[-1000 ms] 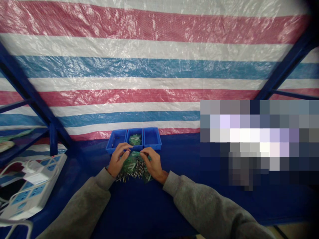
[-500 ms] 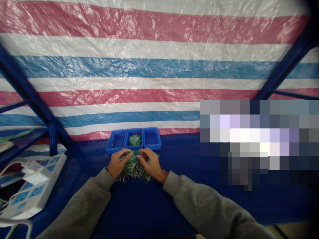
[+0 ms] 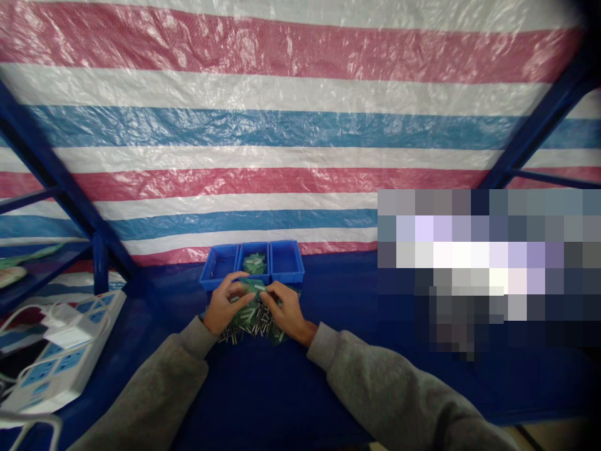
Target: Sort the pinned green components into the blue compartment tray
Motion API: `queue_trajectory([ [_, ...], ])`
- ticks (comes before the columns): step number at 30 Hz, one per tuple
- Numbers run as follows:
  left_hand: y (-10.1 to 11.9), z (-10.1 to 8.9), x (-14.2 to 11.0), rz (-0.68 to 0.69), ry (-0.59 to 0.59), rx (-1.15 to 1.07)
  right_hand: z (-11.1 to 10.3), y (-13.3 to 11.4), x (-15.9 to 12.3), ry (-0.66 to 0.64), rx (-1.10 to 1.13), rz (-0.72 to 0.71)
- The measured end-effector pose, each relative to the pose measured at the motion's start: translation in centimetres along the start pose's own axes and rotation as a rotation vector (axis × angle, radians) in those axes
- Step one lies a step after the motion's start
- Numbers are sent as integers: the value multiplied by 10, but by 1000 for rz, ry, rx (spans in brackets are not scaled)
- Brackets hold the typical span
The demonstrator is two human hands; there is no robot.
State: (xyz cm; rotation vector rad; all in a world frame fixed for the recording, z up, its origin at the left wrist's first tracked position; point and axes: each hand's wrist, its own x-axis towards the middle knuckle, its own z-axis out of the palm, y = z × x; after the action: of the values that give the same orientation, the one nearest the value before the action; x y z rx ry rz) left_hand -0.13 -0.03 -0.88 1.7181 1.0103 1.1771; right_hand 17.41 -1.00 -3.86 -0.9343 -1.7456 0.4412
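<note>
Over the right part of the view, a pixelated block (image 3: 469, 269), everything beneath it unreadable. Low on the blue work surface (image 3: 282, 401), a loose heap of slim silver metal pins (image 3: 230, 335) mixed with green plastic packets, its middle hidden by both hands. Left hand (image 3: 228, 305) at the heap's upper left, fingers (image 3: 237, 280) curled inward and closed over a green packet (image 3: 253, 288). Right hand (image 3: 287, 311) at the upper right, fingers (image 3: 268, 297) bent and pinched toward the same packet, tips just beside those of the left hand. Firmness of either grip impossible to make out, with the fingertips partly buried in the green plastic. Just beyond the hands, a blue three-compartment plastic bin (image 3: 286, 279), its front edge close to the knuckles. In the left compartment, a few tiny dark bits, too small to identify; in the middle one, a small stack of green packets (image 3: 254, 264); in the right one, nothing legible from this angle. Grey sweatshirt sleeves (image 3: 159, 388) along both forearms. Off to the left, a white power strip with blue sockets (image 3: 59, 360), cut off by the frame's lower edge, and behind everything, a striped tarpaulin (image 3: 282, 144) on a blue steel frame (image 3: 51, 150).
</note>
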Motion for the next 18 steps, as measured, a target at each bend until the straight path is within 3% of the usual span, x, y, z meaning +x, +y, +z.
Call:
queue_trajectory([
  [12,0,1,2,2,63,-43,-5,-7,1,35,14,42],
  [18,4,-2,30,53,113,3,-5,-7,2,107,39,82],
])
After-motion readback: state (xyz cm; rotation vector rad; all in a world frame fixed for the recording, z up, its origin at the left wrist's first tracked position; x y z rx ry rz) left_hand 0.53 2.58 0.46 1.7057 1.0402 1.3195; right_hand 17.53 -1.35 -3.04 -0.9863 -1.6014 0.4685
